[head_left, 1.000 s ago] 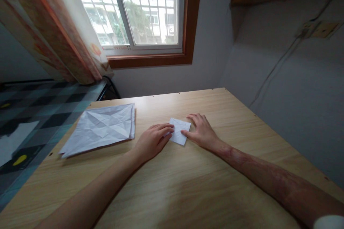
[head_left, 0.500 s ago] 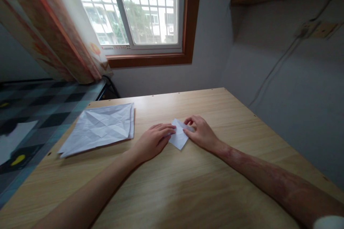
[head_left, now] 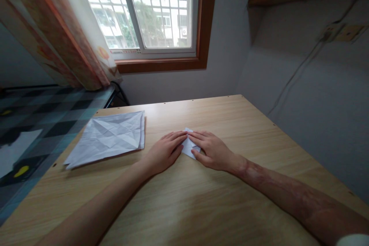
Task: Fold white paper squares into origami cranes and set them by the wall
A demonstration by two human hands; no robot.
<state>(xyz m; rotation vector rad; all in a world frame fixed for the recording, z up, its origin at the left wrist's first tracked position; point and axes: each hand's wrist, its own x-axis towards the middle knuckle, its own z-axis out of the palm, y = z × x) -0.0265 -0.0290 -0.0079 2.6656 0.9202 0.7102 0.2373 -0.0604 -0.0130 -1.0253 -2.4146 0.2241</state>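
Two hands on one small folded paper, mid-table, well right of the stack of creased sheets. Left hand flat, fingers stretched, tips on the paper's left edge. Right hand flat too, fingers laid over its right half, gripping nothing. Paper mostly covered. Judgement: very light, thin, soft, keeps creases, likely slides on the smooth table, tears if yanked. Best hold: pinch the exposed near corner, thumb under, finger on top.
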